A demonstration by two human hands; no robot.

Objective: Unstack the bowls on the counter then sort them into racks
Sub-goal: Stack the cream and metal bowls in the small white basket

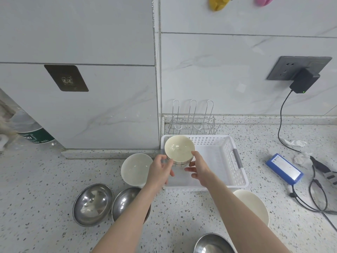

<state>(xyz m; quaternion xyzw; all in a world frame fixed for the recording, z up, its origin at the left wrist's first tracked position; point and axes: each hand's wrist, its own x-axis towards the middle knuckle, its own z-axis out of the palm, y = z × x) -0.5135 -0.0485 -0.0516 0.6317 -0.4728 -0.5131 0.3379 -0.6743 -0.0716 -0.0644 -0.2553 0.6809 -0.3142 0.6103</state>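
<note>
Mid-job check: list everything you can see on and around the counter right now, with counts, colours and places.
cream bowl: 1, cream, held over the basket's left end
white basket: 1, white, counter centre
wire rack: 1, metal, behind the basket
white bowls: 2, one left of basket, one in front of it
steel bowls: 3, front left, bottom edge
blue pack: 1, right, with black cables
charger: 1, black, in wall socket
bottle: 1, green label, far left
left hand: grips the cream bowl
right hand: grips the cream bowl

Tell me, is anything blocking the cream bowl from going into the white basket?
Nothing visible. Both hands, left hand and right hand, hold the cream ceramic bowl over the white perforated plastic basket, whose floor looks bare.
</note>
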